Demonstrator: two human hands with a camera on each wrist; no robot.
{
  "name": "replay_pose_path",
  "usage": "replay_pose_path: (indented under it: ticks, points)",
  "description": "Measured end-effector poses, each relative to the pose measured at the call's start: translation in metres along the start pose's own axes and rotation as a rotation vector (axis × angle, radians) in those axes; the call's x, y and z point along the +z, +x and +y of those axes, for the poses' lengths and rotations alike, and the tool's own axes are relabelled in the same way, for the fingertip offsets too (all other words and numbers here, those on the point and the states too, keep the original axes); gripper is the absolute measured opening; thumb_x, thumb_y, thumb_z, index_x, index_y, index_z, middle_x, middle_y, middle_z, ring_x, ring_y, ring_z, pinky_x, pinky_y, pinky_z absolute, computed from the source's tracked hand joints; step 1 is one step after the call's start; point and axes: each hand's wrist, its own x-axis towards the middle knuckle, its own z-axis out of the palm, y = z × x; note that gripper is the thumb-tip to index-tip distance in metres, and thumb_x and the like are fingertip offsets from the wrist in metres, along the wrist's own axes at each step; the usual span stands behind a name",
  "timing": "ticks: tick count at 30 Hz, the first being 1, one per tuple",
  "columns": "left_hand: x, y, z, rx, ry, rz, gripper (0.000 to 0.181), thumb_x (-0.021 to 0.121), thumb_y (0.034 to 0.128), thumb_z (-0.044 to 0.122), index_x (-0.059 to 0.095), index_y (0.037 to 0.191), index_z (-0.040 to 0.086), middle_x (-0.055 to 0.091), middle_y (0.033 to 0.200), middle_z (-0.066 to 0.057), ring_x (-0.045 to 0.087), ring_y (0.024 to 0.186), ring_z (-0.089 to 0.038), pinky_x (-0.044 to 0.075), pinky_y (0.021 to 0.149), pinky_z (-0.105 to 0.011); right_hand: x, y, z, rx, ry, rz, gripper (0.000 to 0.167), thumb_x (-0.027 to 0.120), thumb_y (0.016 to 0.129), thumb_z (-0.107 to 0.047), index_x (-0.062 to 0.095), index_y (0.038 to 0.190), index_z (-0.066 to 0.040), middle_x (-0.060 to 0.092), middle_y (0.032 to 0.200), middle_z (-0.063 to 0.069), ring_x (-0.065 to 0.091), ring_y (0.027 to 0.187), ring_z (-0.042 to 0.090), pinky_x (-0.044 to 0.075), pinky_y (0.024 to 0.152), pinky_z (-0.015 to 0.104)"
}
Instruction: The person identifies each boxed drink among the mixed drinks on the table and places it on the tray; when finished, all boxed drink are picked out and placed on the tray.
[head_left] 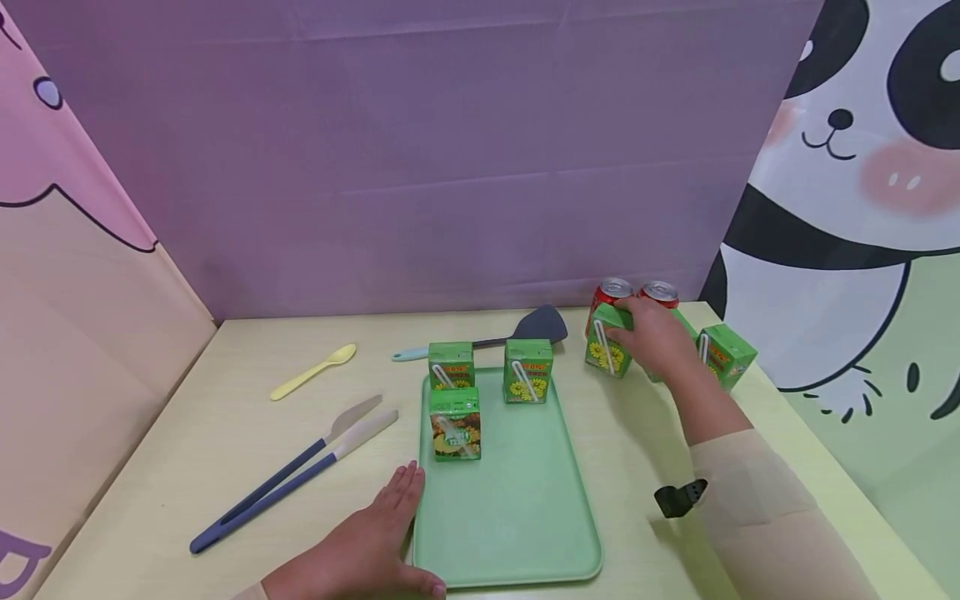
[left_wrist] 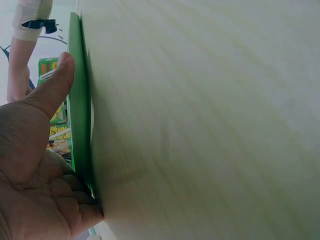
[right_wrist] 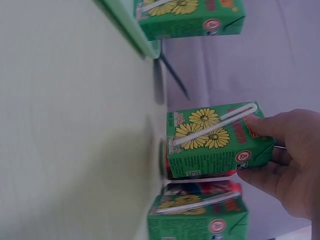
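Observation:
My right hand (head_left: 660, 337) pinches a green juice carton (right_wrist: 215, 140) with a white straw by its upper end, thumb on one side and fingers on the other. Whether the carton touches the table is unclear. Beside it are another green carton (head_left: 726, 357) and one partly hidden by the hand. My left hand (head_left: 367, 537) lies against the left side of the light green tray (head_left: 517, 500), its fingers straight; in the left wrist view the thumb stretches along the tray's edge. On the tray stand three similar cartons: back left (head_left: 451, 360), back right (head_left: 528, 375) and in front at left (head_left: 456, 429).
Two red cans (head_left: 615, 289) stand behind the right-hand cartons, against the purple backdrop (head_left: 450, 167). A dark spatula (head_left: 542, 323) lies behind the tray. To the left lie a yellow spoon (head_left: 315, 371) and blue-handled tongs (head_left: 277, 492).

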Motion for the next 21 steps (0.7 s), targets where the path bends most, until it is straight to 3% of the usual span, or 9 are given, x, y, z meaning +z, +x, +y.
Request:
replay_pose_path:
  ticks: [11, 18, 21]
  points:
    - [0.001, 0.000, 0.000, -0.004, -0.004, 0.003, 0.136, 0.067, 0.0602, 0.083, 0.007, 0.159, 0.011, 0.003, 0.166, -0.007, 0.005, 0.153, -0.028, 0.030, 0.114, -0.054, -0.029, -0.024, -0.032, -0.024, 0.023, -0.035, 0.060, 0.067, 0.092, -0.034, 0.047, 0.142, -0.008, 0.052, 0.136, 0.021, 0.053, 0.119, 0.040, 0.045, 0.094, 0.062]
    - [0.001, 0.001, 0.000, -0.003, -0.010, 0.001, 0.136, 0.067, 0.0605, 0.083, 0.007, 0.159, 0.011, 0.002, 0.167, -0.007, 0.005, 0.153, -0.028, 0.029, 0.115, -0.054, -0.038, -0.047, -0.052, -0.119, 0.030, -0.026, 0.055, 0.070, 0.091, -0.031, 0.052, 0.138, -0.010, 0.059, 0.133, 0.014, 0.058, 0.116, 0.035, 0.046, 0.094, 0.058]
    - [0.000, -0.001, 0.001, 0.003, -0.011, 0.004, 0.136, 0.067, 0.0610, 0.083, 0.007, 0.159, 0.010, 0.003, 0.166, -0.007, 0.005, 0.153, -0.028, 0.029, 0.115, -0.054, -0.037, -0.055, -0.059, -0.165, 0.038, -0.049, 0.056, 0.071, 0.090, -0.029, 0.051, 0.139, -0.009, 0.057, 0.137, 0.013, 0.054, 0.122, 0.035, 0.044, 0.099, 0.058]
